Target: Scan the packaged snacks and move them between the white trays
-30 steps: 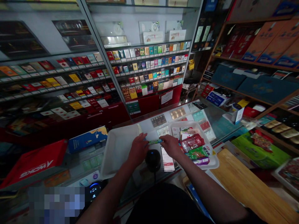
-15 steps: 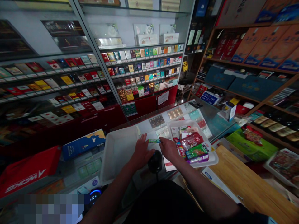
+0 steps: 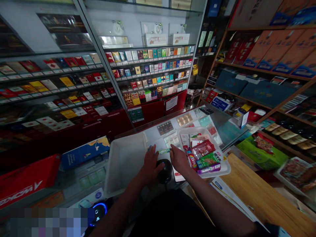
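Note:
My right hand [image 3: 178, 160] pinches one end of a slim green-and-white packet [image 3: 164, 151], which looks like a stick of gum. The packet lies level just beyond a round black desktop device [image 3: 164, 171], perhaps a barcode scanner. My left hand [image 3: 149, 166] is at the device's left side, fingers stretched forward, the thumb over its top edge. To the left stands a white plastic bin [image 3: 116, 164] with nothing visible in it. At right, a second white bin [image 3: 225, 169] holds several snack packets, among them a red bag [image 3: 203, 149] and a green bag [image 3: 209, 159].
The bins stand on a glass counter [image 3: 228, 126]. A blue box [image 3: 85, 153] and a red box [image 3: 29, 181] lie on the left, with a blue-lit round device [image 3: 99, 214] nearer. A wooden board [image 3: 261, 191] extends at right. Shelves of small packs [image 3: 153, 68] rise beyond.
The packet has tilted in my right hand and now shows a paler face. My left hand has drawn back slightly, and its thumb has come over the black device.

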`<state>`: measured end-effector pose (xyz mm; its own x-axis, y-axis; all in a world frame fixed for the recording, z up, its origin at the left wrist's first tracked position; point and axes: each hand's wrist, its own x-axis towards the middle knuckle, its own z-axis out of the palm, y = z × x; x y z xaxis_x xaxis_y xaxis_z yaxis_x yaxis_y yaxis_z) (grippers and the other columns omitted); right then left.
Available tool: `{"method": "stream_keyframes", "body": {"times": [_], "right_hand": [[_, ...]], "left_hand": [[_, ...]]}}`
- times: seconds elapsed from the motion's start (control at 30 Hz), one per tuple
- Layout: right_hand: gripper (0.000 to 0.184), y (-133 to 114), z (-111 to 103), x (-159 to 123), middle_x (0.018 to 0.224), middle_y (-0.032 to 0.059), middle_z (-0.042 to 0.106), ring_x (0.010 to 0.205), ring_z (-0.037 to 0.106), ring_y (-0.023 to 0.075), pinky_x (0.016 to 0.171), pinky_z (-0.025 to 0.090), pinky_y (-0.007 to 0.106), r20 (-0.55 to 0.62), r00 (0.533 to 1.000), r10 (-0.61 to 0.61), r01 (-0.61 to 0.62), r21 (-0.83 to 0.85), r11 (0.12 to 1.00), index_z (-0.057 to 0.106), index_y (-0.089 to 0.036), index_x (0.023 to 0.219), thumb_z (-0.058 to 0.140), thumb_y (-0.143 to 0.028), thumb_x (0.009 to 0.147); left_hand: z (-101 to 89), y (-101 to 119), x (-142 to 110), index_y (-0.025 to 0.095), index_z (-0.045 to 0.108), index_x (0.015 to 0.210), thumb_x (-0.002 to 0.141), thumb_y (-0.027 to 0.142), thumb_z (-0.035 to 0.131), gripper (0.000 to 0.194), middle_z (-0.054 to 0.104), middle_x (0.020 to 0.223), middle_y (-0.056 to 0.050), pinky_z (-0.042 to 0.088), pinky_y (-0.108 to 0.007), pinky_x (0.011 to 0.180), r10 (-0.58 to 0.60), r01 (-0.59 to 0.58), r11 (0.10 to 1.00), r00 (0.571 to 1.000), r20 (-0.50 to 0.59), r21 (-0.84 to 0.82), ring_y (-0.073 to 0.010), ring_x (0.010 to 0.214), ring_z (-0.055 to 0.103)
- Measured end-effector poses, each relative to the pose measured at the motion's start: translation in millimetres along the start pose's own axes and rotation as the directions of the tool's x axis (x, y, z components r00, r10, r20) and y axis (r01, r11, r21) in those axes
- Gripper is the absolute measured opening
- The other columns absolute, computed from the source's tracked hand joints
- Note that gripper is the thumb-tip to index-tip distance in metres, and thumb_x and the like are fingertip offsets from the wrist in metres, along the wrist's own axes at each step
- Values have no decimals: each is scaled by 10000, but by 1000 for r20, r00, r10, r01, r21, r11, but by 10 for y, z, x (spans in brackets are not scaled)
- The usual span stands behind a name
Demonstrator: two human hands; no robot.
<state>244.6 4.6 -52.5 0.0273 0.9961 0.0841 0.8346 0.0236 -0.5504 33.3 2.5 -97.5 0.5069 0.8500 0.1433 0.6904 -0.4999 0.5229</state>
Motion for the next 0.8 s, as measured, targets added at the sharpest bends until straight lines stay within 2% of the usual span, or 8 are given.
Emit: {"method": "stream_keyframes", "body": {"times": [0.17,0.37,0.57,0.7,0.8], "right_hand": [[452,7,19,-15,1360,174,669,1234,653,247,1078,469,350,-7,1000,-17,17,10,1000,585,-90,1417,414,-227,1022],[447,-20,68,-29,1356,164,674,1266,630,239,1104,451,358,26,999,-35,34,27,999,592,-98,1412,395,-220,1030],[458,-225,20,-22,1385,170,649,1284,605,258,1119,438,385,47,994,-103,103,-1,995,566,-98,1436,428,-241,1023],[452,-457,29,0,1378,176,644,1302,577,267,1161,390,410,92,977,-193,199,-58,978,560,-92,1429,451,-221,1009],[438,-655,99,-6,1367,182,641,1298,569,277,1148,396,433,159,947,-280,298,-109,948,572,-103,1412,463,-218,1004]], "left_hand": [[49,-12,-46,212,278,1597,1026,612,337,699,3,1729,-161,98,-624,1265,-15,15,999,1000,2,-42,-330,1598,-28],[35,-11,-77,214,189,1629,1019,591,389,745,68,1722,-185,141,-636,1249,-62,60,997,997,-35,-51,-337,1599,17],[-25,-72,-194,249,264,1603,1032,498,420,642,104,1726,-151,162,-629,1253,-65,50,995,981,-182,-86,-312,1600,55],[-165,-78,-325,267,355,1565,1046,470,395,559,125,1731,-107,176,-599,1267,-166,138,982,956,-241,-128,-282,1603,58],[-270,-106,-475,242,455,1503,1048,489,371,524,141,1731,-96,185,-595,1269,-270,232,959,926,-266,-166,-279,1602,79]]}}
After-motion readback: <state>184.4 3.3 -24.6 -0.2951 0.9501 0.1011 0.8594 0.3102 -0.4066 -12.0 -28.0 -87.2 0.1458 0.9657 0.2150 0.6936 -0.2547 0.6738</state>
